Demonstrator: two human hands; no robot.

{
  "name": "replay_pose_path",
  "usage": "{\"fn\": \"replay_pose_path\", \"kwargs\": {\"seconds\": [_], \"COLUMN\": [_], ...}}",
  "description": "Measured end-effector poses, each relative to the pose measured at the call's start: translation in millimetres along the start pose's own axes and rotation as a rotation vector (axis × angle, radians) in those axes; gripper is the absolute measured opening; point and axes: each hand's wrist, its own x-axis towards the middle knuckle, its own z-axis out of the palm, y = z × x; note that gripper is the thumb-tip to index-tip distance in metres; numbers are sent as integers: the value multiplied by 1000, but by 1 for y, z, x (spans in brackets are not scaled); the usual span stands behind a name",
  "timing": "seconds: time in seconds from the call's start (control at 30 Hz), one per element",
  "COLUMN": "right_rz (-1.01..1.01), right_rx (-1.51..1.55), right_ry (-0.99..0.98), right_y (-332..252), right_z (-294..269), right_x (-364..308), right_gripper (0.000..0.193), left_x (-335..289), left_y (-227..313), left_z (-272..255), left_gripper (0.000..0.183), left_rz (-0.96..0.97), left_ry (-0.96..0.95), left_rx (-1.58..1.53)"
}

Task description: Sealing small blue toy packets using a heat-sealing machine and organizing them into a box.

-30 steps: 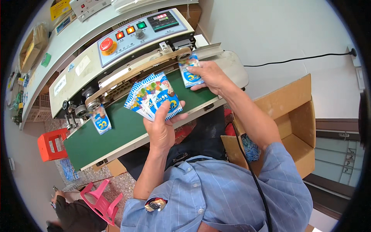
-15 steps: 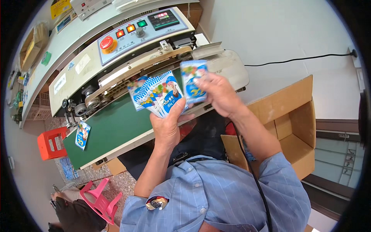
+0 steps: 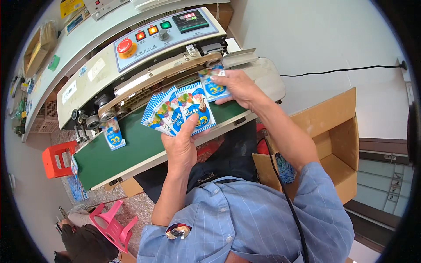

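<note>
My left hand (image 3: 182,149) pinches a fan of flat blue-and-white packets (image 3: 169,109) printed with colourful round shapes, its thumb across the front one. To the right of the fan, my right hand (image 3: 240,90) grips a single packet (image 3: 214,87) by its right side, holding its upper edge against the entry of a band sealing machine (image 3: 151,57). The tip of that packet is blurred and partly hidden by the machine. Another packet (image 3: 115,136) lies on the green conveyor belt (image 3: 144,153) below the metal rollers. One more packet (image 3: 74,168) hangs at the belt's left end.
An open cardboard box (image 3: 337,149) stands at the right, with blue packets (image 3: 285,170) beside its flap. A black cable (image 3: 289,197) runs over my right side. Red stool (image 3: 57,160) and pink stool (image 3: 115,228) stand at the left, near a person in dark clothing (image 3: 85,243).
My right hand has brought its packet left and down to the sealing machine's entry. The fan has spread wider. One packet has slid to the belt's left end; another has emerged below the rollers.
</note>
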Motion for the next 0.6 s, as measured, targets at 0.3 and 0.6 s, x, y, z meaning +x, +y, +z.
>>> {"fn": "replay_pose_path", "kwargs": {"seconds": [0.3, 0.6], "right_rz": [-85, -95], "right_rx": [37, 66], "right_ry": [-220, 172], "right_y": [2, 0], "right_z": [25, -37], "right_x": [-70, -26], "right_gripper": [42, 32], "left_x": [6, 0], "left_y": [-23, -1], "left_z": [14, 3], "left_gripper": [45, 39], "left_rz": [26, -49], "left_ry": [-50, -73], "left_rx": [-36, 16]}}
